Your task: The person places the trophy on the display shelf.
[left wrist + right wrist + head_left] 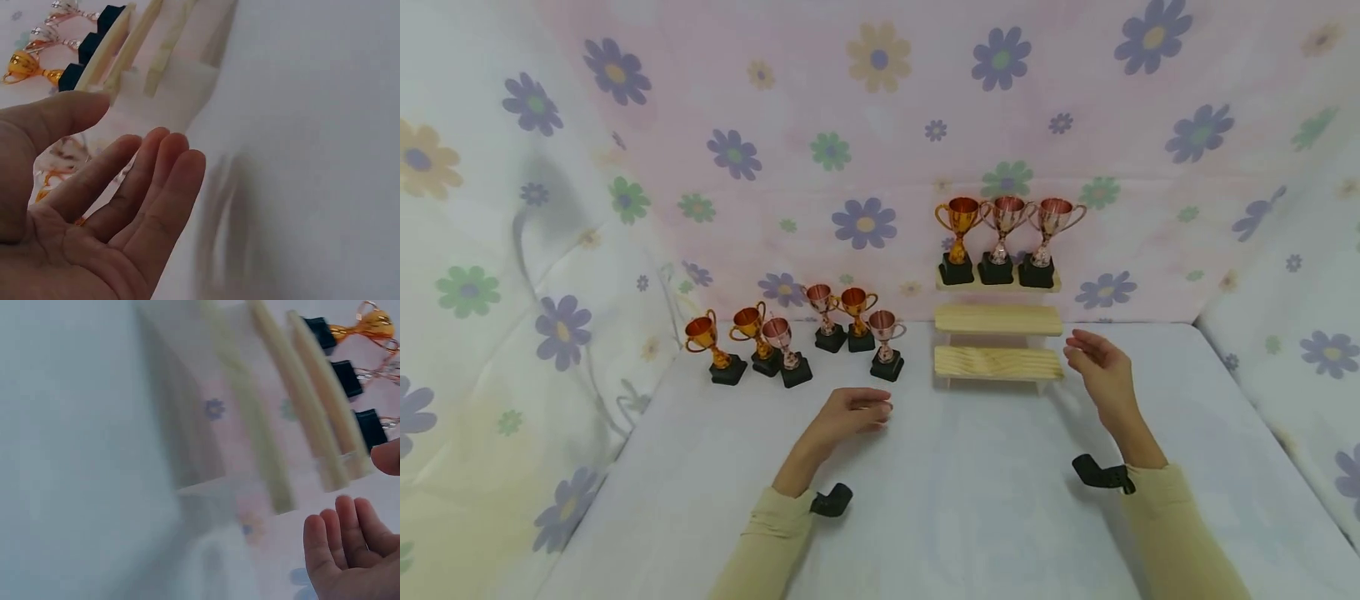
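Note:
My left hand (847,414) hovers over the white table with relaxed, slightly bent fingers and holds nothing. Its nearest object is a pink-toned trophy cup (886,346) on a black base. Several other small trophies stand to the left, among them a gold one (718,348) at the far end. To the right, a wooden three-step stand (998,363) bears a gold trophy (959,242) and two pinkish ones (1051,243) in a row on its top step. Beside the stand's right end my right hand (1103,377) is raised, fingers loosely bent, holding nothing; the right wrist view shows its fingers (344,544) apart from the steps.
The white tabletop (955,500) extends in front of the stand. Flower-printed cloth (880,125) hangs behind and along both sides. Each wrist bears a black camera mount (832,500), below the hand.

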The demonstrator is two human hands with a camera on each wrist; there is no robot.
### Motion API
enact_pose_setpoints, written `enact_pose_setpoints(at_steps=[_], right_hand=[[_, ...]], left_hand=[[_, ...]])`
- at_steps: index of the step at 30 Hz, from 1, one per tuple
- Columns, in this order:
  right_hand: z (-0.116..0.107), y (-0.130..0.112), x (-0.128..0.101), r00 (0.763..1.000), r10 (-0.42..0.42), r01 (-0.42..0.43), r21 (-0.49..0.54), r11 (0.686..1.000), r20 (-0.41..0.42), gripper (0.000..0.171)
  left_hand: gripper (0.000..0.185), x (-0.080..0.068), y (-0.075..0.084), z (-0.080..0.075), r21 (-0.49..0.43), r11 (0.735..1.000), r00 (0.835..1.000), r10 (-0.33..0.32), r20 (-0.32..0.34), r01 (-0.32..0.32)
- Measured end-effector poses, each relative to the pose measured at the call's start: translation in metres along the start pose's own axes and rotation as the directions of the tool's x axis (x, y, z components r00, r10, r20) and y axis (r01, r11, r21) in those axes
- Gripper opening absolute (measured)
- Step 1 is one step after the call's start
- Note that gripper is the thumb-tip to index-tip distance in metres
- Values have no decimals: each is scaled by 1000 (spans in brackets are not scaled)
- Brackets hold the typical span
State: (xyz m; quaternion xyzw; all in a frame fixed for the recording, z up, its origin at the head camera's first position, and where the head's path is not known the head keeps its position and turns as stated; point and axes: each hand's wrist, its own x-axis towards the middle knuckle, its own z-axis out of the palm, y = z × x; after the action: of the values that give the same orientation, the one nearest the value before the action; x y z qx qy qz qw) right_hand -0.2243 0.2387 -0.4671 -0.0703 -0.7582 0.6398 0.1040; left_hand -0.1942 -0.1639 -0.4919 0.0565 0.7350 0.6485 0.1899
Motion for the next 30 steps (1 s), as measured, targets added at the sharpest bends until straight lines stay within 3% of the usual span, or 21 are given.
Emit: enact_pose_setpoints(at_steps=[3, 6, 12, 17, 20, 24, 27, 30], right_hand=[[4, 12, -9, 998, 58, -57, -98, 994, 8, 50], [10, 20, -17, 993, 112, -108, -117, 987, 30, 55], [21, 30, -24, 982, 182, -185, 46, 982, 49, 60], [22, 29, -24, 962, 268, -273, 169, 947, 55, 62], [22, 26, -24, 944, 323, -329, 273, 904, 65, 64], [21, 23, -22, 925, 375, -370, 356, 858, 60, 63], [22, 23, -21, 917, 397, -385, 364, 848, 43, 62], [23, 23, -20, 912, 410, -392, 362, 846, 28, 61]], left_hand=[[46, -23, 1, -30, 121, 993, 999, 5, 33, -9], [45, -45, 1, -57, 214, 977, 1000, -3, 5, 2], [45, -87, 7, -90, 339, 937, 990, -40, -134, 83], [43, -106, 11, -104, 438, 884, 956, -33, -292, 165], [51, -108, 13, -113, 437, 875, 921, -27, -388, 209], [73, -100, 17, -122, 313, 929, 854, -7, -520, 198], [90, -86, 17, -123, 224, 967, 784, 46, -619, 120], [97, -69, 15, -120, 193, 981, 717, 130, -684, 6]])
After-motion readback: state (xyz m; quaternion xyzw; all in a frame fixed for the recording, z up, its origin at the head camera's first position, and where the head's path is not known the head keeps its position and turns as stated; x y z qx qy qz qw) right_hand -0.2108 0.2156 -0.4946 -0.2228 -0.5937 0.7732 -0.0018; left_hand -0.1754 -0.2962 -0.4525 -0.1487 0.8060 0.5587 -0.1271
